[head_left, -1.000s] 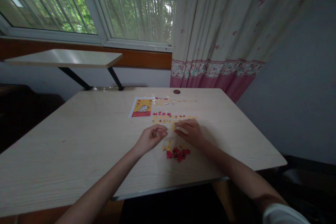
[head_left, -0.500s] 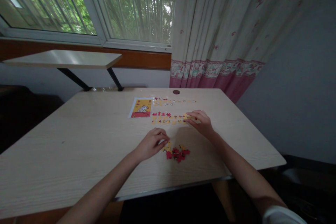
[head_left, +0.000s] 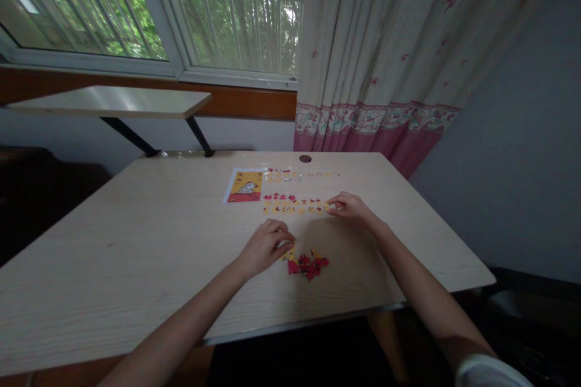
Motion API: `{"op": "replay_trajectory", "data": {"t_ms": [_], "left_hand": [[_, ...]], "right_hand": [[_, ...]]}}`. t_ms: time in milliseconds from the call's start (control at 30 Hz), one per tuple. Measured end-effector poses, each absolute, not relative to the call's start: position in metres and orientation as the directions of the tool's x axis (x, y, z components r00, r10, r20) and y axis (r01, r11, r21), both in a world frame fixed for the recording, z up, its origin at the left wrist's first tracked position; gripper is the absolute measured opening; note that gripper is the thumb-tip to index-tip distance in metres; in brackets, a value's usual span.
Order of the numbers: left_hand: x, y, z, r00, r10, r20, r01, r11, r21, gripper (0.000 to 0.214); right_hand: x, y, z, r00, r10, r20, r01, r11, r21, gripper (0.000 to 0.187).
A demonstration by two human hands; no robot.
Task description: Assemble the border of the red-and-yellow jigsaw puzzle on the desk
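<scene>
My left hand (head_left: 267, 249) hovers at the upper left of a loose pile of red and yellow jigsaw puzzle pieces (head_left: 309, 266). Its thumb and fingertips are drawn into a pinch, and what lies between them is too small to make out. My right hand (head_left: 356, 210) is at the right end of rows of yellow puzzle pieces (head_left: 290, 208), thumb and forefinger closed at the edge of a yellow puzzle piece (head_left: 325, 206). A short row of red puzzle pieces (head_left: 279, 197) lies just above. Left of the rows is a reference picture (head_left: 245, 186) of a white animal on yellow and red.
More puzzle pieces (head_left: 302, 176) lie in rows farther back on the pale wooden table (head_left: 149, 242). A raised shelf (head_left: 136, 103) on black legs stands at the back left. A round hole cover (head_left: 305, 159) sits near the back edge, before a curtain (head_left: 363, 115).
My right hand has shifted slightly right, to the end of the yellow rows, where a yellow puzzle piece now shows. My left hand has moved slightly right above the pile.
</scene>
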State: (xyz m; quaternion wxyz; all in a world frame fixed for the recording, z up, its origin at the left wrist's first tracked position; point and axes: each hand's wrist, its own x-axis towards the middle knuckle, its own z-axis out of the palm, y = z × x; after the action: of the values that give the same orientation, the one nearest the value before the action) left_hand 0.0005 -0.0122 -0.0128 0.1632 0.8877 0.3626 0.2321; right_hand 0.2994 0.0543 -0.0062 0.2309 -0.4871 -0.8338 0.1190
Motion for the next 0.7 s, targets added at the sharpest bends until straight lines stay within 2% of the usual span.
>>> {"op": "replay_trajectory", "data": {"t_ms": [167,467,700], "left_hand": [[-0.0027,-0.0104,-0.0112,0.613,0.733,0.294,0.590,-0.672,0.447,0.018],[-0.0056,-0.0128,-0.0040,0.638,0.722,0.268,0.621,-0.688,0.375,0.021],[-0.0051,-0.0108,-0.0046,0.639,0.721,0.268,0.585,-0.682,0.439,0.018]], "right_hand": [[0.2984,0.0535,-0.0082,-0.423,0.881,0.214,0.750,0.473,-0.462,0.021],[0.2986,0.0522,-0.0079,-0.423,0.893,0.151,0.779,0.444,-0.443,0.022],[0.2958,0.0515,-0.0082,-0.436,0.887,0.155,0.777,0.458,-0.431,0.019]]}}
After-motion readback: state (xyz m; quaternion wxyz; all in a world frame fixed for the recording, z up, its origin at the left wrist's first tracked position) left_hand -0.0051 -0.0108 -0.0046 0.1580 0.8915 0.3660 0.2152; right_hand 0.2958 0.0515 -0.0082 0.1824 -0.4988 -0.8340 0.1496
